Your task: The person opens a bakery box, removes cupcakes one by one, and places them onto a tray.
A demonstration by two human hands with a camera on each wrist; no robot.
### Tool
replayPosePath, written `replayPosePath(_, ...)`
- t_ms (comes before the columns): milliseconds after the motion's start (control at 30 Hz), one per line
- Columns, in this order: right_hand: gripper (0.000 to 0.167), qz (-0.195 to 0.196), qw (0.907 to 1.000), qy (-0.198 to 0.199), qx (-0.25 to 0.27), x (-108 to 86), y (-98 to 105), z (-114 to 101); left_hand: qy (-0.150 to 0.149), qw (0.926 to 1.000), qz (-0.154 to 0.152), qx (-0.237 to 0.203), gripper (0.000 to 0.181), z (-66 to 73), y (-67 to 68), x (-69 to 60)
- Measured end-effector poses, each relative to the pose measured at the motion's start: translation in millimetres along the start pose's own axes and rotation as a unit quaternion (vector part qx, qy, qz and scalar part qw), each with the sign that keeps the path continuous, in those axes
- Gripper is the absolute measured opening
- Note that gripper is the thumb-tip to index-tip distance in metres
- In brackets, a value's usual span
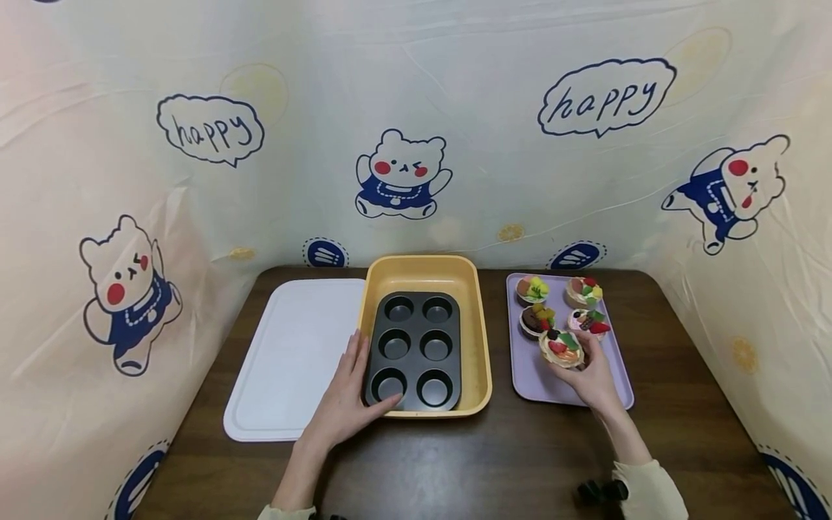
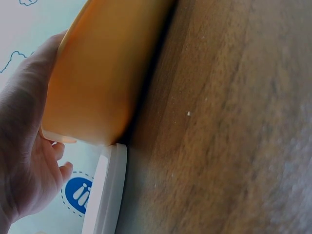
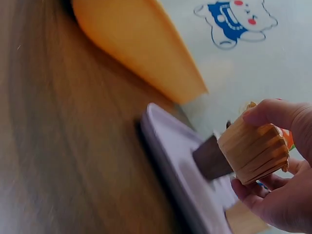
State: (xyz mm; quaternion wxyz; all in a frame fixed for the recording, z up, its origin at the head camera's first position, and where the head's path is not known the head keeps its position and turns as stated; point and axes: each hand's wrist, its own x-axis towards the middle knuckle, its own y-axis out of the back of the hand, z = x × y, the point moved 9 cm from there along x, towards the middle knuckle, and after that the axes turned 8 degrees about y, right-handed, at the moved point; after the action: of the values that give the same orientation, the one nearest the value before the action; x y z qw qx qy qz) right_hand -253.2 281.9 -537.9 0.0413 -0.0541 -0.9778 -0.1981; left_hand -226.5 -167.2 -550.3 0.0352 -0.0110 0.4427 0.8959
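Observation:
My right hand pinches a cupcake topped with cream, red fruit and a green leaf, above the front part of a lilac tray. In the right wrist view the cupcake's pleated tan wrapper is tilted, with thumb and fingers on either side. Several other cupcakes sit behind it on that tray. My left hand rests at the front left corner of a yellow bin, fingers straight along its left side, thumb across the front rim. Inside the bin lies a dark muffin tin with bare cups.
A white board lies left of the yellow bin, touching or close to it. All stand on a dark brown wooden table. A printed cloth with bears hangs behind and at both sides.

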Motion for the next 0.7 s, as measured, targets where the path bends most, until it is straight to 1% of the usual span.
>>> replayPosePath(133,0.081,0.029,0.9992,0.01,-0.023,-8.1,13,9,0.0,1.0,0.001,-0.001,0.128,-0.4,0.0,-0.6)
replayPosePath(200,0.082,0.039,0.9986,0.007,-0.035,-11.3,19,13,0.001,1.0,0.0,-0.002,0.128,-0.6,-0.1,-0.5)
replayPosePath(400,0.085,0.042,0.9959,-0.018,-0.078,-16.4,32,22,0.006,1.0,-0.004,-0.005,0.128,-1.3,-0.3,-0.7)
replayPosePath(700,0.084,0.061,0.9936,-0.012,-0.095,-15.0,41,30,0.0,1.0,0.003,-0.002,0.127,-0.4,0.1,0.3)
